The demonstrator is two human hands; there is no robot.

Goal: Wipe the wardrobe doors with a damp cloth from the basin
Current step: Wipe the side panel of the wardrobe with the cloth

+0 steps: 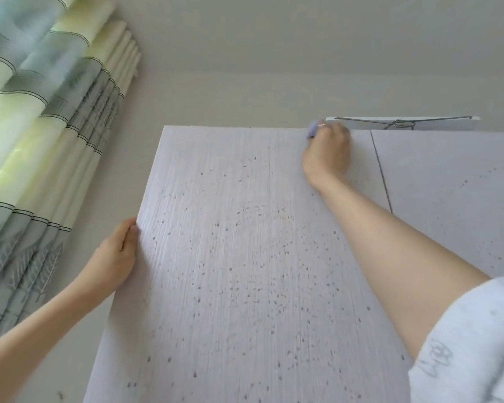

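A pale grey wardrobe door (230, 242) with fine vertical grain and many dark specks fills the middle of the view. My right hand (328, 154) is raised to the door's top edge and grips a small lilac cloth (312, 130), most of it hidden under the fingers. My left hand (117, 257) holds the door's left edge, thumb on the front and fingers behind it. A second door (454, 199) adjoins on the right across a dark gap.
Green and grey patterned curtains (41, 141) hang at the left beside the wardrobe. On top of the wardrobe at the back right lies a white board (448, 123) with a wire hanger (399, 123). The white wall and ceiling are above.
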